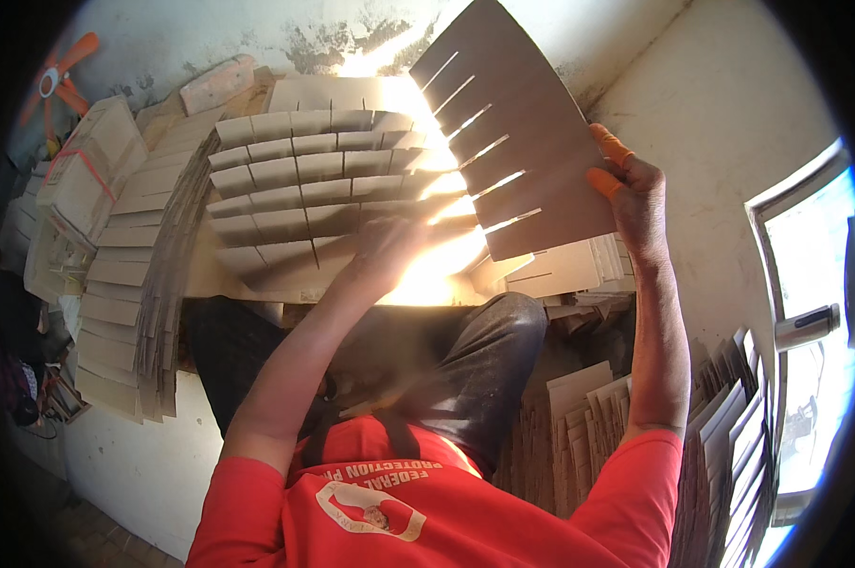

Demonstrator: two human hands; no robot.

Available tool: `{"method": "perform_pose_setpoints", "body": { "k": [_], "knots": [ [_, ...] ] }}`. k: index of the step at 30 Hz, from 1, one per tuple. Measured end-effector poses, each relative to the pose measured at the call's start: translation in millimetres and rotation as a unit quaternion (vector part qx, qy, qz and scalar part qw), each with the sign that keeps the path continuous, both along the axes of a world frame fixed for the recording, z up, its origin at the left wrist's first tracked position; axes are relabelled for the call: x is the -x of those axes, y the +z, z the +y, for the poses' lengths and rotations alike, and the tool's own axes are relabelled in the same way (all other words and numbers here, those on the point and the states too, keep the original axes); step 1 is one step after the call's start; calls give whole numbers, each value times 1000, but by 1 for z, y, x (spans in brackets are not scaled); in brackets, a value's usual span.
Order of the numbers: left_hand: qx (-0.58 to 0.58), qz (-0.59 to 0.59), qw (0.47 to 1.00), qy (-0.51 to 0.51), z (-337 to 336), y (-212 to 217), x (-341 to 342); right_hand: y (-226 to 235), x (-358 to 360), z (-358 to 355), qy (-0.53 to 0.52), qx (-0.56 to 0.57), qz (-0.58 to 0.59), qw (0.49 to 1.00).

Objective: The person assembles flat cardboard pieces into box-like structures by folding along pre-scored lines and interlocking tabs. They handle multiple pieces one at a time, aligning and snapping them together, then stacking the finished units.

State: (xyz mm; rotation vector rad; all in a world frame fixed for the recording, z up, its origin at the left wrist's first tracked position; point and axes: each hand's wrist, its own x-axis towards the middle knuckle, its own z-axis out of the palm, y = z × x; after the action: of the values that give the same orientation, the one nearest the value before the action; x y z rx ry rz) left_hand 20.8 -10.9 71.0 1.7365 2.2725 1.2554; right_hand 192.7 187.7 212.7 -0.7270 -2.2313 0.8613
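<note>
Slotted grey-brown cardboard sheet [531, 123], judged light, stiff, best edge-held, is gripped upper right by right fingers [611, 144]; left fingers [391, 232] cannot be judged.

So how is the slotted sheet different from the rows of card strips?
The slotted sheet is one piece; the card strips are many, in rows. The sheet is held up, tilted, by the right hand; the strips sit lower, near the left hand. Both show straight slits.
</note>
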Motion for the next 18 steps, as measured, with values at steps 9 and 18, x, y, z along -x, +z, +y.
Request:
{"method": "perform_pose_setpoints", "body": {
  "k": [9,18],
  "knots": [
    [37,64,997,-5,28,-44,7,4,10,0,15,26,-6,1000],
    [6,85,995,43,40,-58,8,-11,15,10,19,-25,-15,999]
  ]
}}
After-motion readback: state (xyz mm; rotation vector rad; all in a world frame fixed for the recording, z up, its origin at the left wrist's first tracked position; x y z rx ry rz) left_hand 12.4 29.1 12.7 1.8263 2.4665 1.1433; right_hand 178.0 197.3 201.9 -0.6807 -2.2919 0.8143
